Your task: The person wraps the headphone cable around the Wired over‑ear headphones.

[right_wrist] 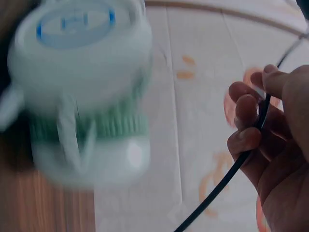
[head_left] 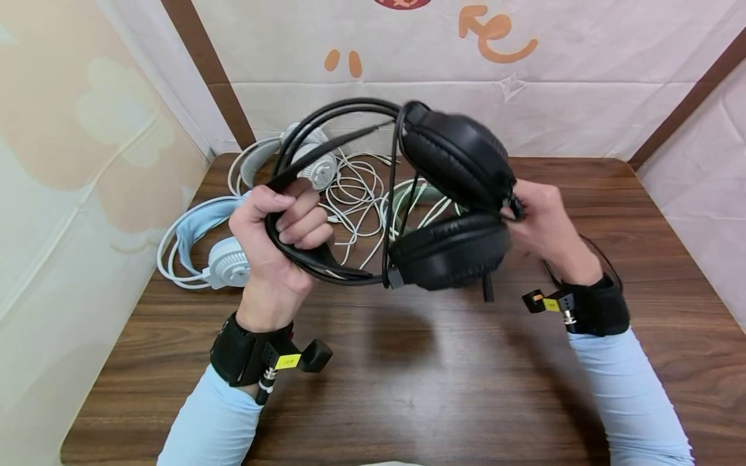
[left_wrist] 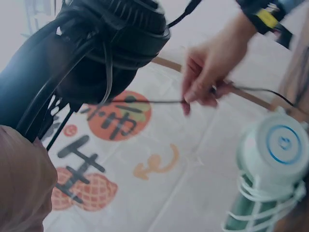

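Black over-ear headphones (head_left: pixel 457 158) held up above the brown wooden table (head_left: pixel 460 395), mid head view.
The left hand (head_left: pixel 280 236) grips their headband at 9 o'clock; the right hand (head_left: pixel 542 217), at 3 o'clock, holds the thin black cable (right_wrist: pixel 217 191) in curled fingers. A blue-and-white headset (head_left: pixel 228 264) lies toward 9 o'clock, a grey-and-white headset (head_left: pixel 256 160) toward 10.

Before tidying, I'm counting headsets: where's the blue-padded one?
In the head view, the blue-padded headset lies left on the table, partly behind the left hand.
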The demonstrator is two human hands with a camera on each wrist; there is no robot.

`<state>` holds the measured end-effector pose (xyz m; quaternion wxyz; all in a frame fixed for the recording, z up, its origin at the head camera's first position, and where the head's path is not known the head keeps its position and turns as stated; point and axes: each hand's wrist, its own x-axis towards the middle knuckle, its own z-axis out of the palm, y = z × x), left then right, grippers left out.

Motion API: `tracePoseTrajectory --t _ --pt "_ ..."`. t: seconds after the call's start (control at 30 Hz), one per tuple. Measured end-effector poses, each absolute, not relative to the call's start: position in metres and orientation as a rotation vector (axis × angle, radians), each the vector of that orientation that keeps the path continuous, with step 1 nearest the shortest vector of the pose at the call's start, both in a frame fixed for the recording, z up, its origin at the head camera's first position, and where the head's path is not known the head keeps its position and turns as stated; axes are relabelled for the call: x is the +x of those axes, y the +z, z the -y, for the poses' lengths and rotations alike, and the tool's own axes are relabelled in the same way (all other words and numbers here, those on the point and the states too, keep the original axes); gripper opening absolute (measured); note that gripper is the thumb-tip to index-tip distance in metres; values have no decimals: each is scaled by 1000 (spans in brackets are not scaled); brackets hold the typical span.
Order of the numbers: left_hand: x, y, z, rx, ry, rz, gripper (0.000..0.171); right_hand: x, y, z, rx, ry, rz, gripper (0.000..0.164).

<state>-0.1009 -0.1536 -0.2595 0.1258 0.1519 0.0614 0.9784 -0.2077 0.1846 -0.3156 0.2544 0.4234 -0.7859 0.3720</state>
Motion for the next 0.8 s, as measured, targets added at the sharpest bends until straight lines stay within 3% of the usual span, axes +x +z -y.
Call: tracePoseTrajectory --t 0.1,0.27,0.5,0.8 --pt "-104 -251 154 379 2898 -87 26 -193 -320 -164 1235 916 2145 35" --pt "-108 -241 158 250 2968 29 25 -161 -316 -128 1370 828 2169 4" --pt "-109 -237 164 108 3091 111 22 -128 -302 -93 1428 679 2061 27" --pt "-115 -238 159 5 3222 50 26 -96 -289 -79 1480 577 2042 25"
